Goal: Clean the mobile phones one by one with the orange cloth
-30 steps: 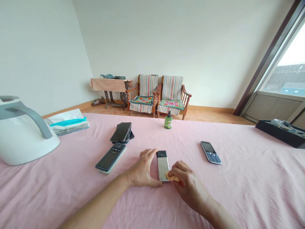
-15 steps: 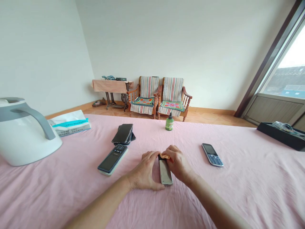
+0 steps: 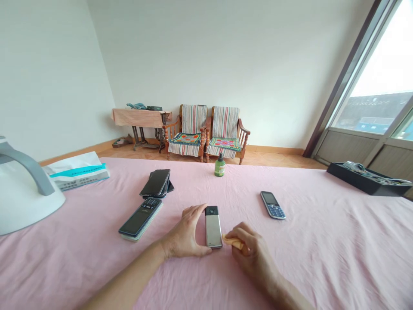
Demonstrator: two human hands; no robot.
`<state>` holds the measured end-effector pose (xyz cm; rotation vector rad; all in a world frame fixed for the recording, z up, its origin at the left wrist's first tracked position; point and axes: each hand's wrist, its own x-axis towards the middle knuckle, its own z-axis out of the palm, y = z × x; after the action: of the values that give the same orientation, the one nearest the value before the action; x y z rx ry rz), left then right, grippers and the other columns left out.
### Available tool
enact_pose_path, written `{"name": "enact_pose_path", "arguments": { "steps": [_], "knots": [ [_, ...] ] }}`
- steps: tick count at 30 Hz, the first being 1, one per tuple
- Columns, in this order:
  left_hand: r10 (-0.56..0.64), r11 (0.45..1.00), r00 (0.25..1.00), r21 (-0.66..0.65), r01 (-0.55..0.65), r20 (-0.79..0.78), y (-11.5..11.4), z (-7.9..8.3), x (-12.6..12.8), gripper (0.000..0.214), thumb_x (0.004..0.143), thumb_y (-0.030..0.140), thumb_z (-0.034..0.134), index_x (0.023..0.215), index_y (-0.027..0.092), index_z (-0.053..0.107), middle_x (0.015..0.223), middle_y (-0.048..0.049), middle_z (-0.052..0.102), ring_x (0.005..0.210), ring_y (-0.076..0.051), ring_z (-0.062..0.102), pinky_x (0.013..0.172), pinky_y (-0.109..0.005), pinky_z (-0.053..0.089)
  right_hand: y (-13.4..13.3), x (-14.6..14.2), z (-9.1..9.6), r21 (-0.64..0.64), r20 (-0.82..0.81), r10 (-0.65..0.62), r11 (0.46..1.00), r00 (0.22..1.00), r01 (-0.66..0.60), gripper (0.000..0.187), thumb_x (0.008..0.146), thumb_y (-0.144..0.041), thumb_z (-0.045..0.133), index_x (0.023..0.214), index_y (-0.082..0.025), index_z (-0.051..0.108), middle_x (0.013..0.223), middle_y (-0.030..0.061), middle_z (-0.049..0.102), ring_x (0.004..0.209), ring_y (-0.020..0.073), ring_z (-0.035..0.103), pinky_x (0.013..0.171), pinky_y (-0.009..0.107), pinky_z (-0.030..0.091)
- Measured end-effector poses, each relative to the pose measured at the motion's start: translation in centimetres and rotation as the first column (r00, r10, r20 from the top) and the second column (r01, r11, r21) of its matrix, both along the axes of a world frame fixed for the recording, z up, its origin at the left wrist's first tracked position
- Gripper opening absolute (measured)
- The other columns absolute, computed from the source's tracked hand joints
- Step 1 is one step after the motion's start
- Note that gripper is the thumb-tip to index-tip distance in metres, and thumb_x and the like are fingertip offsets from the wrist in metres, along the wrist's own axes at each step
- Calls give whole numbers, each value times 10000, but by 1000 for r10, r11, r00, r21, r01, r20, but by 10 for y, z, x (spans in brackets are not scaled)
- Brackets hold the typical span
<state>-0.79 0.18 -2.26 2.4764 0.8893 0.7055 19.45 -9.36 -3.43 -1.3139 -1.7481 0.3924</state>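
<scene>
A silver and black mobile phone [image 3: 213,228] lies on the pink cloth, its camera end pointing away from me. My left hand [image 3: 186,230] grips it by the ends, fingertips at the far top corner and thumb at the near edge. Just to the right of the phone, my right hand [image 3: 253,249] is closed on a folded yellow-orange cloth [image 3: 235,242], close to the phone's lower right side. To the left are a keypad phone [image 3: 142,217] on top of a pale one and a stack of dark smartphones [image 3: 156,182]. Another keypad phone [image 3: 272,205] lies to the right.
A green spray bottle [image 3: 220,166] stands near the far edge of the pink tablecloth [image 3: 309,232]. At left are a white kettle [image 3: 29,193] and a tissue pack [image 3: 79,171]. A black box [image 3: 364,178] with cables sits at far right. Two wooden chairs [image 3: 224,129] stand beyond.
My right hand with the cloth has come off the phone's top end and moved toward me, to the phone's right. The camera end is now uncovered. The view has turned slightly right.
</scene>
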Motion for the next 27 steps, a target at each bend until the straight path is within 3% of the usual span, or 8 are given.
{"name": "enact_pose_path", "arguments": {
  "steps": [5,10,14,17,21,27],
  "knots": [
    [-3,1000,1000,10,3,-22,-5,12,0,981,528,283,764,1358,200,248,1379,-135,360,1277,-320,330,1076,-462,264,9,16,1,22,-135,-135,990,982,139,245,697,-6,476,778,-180,627,780,23,586,704,148,585,626,235,433],
    [-39,992,986,111,58,-160,-8,47,11,939,498,308,767,1308,185,309,1292,-126,423,1215,-331,365,1043,-453,277,7,24,11,13,-193,-191,980,962,197,141,779,-125,494,745,-177,620,739,24,567,660,151,571,598,242,425],
    [-95,973,938,167,158,-333,-10,69,39,744,462,343,774,1115,191,451,1102,-87,504,1039,-311,464,945,-434,347,5,30,18,45,-206,-218,972,954,232,132,762,-134,499,761,-177,624,737,25,567,666,156,567,603,245,427],
    [-83,963,902,198,181,-423,-11,74,64,668,444,438,770,987,181,479,1022,-81,509,982,-310,470,885,-425,379,4,37,20,71,-208,-267,955,941,287,132,750,-144,503,776,-178,628,752,29,572,675,160,570,612,250,435],
    [-108,955,864,191,229,-492,-8,75,89,675,453,491,756,974,167,475,1002,-85,506,967,-303,470,858,-410,399,4,48,19,61,-245,-342,928,907,367,137,746,-182,506,795,-178,634,747,30,566,647,158,566,553,235,446],
    [-74,967,860,175,186,-505,-6,79,81,672,449,481,761,972,163,483,1024,-88,495,957,-290,475,843,-398,428,8,50,16,-38,-377,-368,923,850,383,133,732,-238,527,789,-185,635,708,9,526,538,133,521,404,203,430]
  ]
}}
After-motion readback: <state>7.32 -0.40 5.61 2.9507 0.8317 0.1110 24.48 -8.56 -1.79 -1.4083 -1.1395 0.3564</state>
